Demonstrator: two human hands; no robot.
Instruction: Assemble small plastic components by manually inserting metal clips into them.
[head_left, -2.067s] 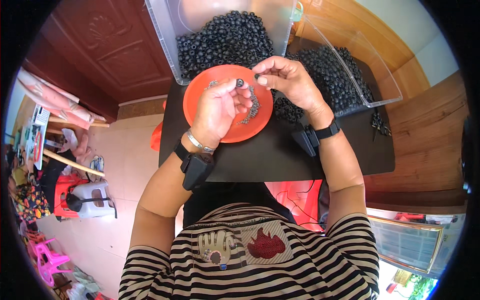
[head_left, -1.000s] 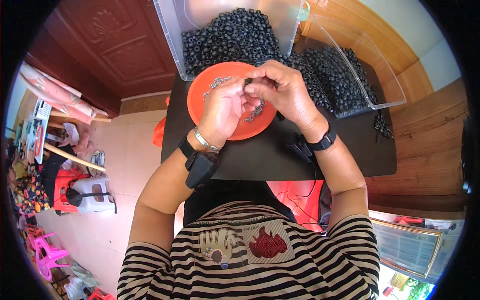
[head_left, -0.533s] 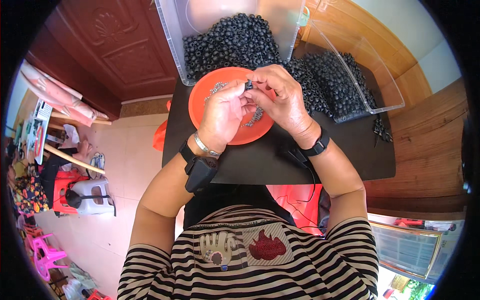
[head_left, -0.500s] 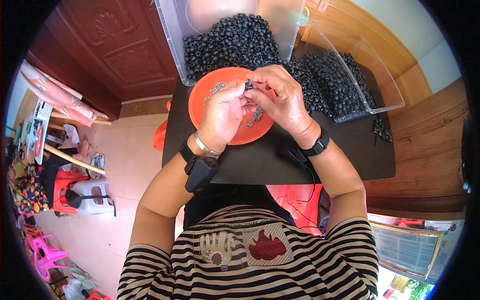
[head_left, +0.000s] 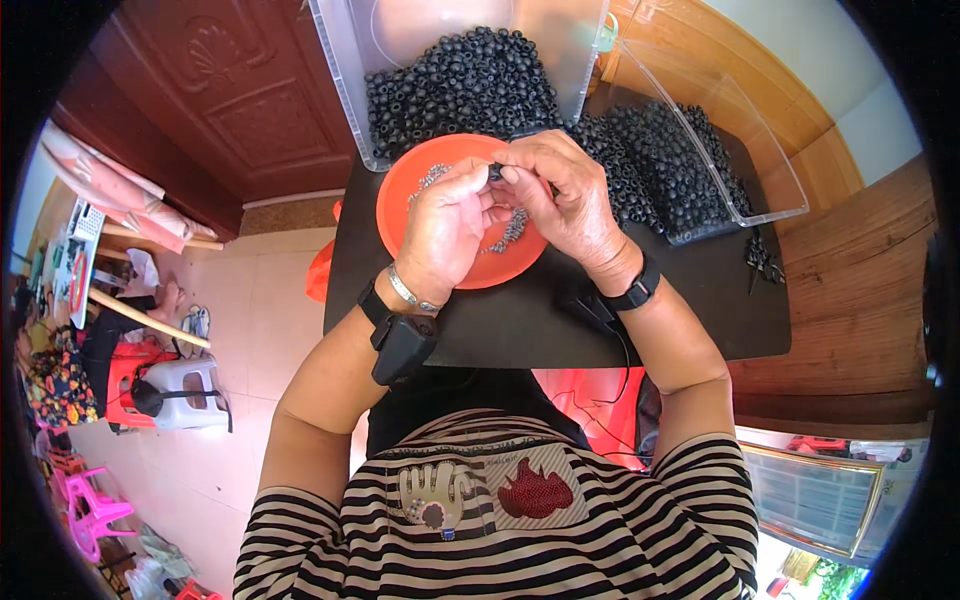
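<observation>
Over an orange plastic bowl (head_left: 393,195), my two hands meet at a small black round part (head_left: 495,173). My left hand (head_left: 443,228) pinches it between thumb and forefinger, the other fingers curled with the palm turned up. From the other side, my right hand (head_left: 568,200) closes thumb and fingertips against the same part; whether a tiny second piece is between them is hidden. Small silvery metal pieces (head_left: 513,232) lie in the bowl below my hands.
Behind the bowl, a clear plastic bin (head_left: 345,85) holds a heap of black round parts (head_left: 465,85). A tipped clear box (head_left: 775,215) with more of them (head_left: 690,180) lies at right on the dark table (head_left: 690,325). Pliers-like tools (head_left: 762,262) rest near its right edge.
The black part has tilted slightly between my fingertips, and my right thumb has shifted closer against it. The bowl and boxes stay where they were.
</observation>
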